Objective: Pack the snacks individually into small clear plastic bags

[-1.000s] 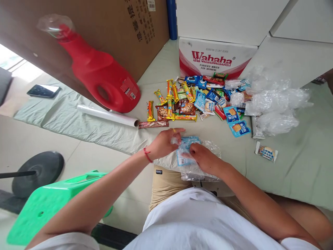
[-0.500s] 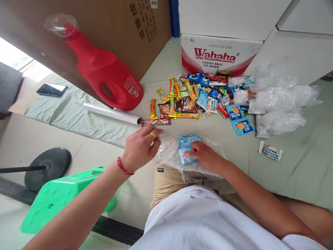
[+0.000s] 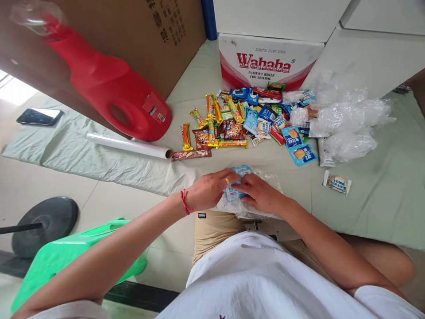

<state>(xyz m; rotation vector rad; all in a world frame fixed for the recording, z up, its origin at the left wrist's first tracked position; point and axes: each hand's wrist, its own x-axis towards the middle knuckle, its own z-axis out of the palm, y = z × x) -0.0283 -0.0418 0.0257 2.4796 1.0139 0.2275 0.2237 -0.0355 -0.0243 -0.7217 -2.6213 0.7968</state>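
Note:
Blue snack packets lie together on a crumpled sheet of clear plastic film in front of my lap. My left hand, with a ring and a red cord bracelet, reaches over them from the left, its fingers closed at the film by the packets' edge. From the other side my right hand presses curled fingers onto the packets. Both sets of fingertips almost meet and partly cover the packets. Exactly what each fingertip pinches is hard to see.
Behind the hands is a pile of wrapped snacks, with plastic-wrapped bundles to its right. A white film roll, a red jug and a phone lie left. A Wahaha carton stands behind; a green stool is lower left.
My left hand has moved right and down onto the film and packets, beside my right hand. My right hand remains at the packets, fingers more curled. The view has shifted slightly.

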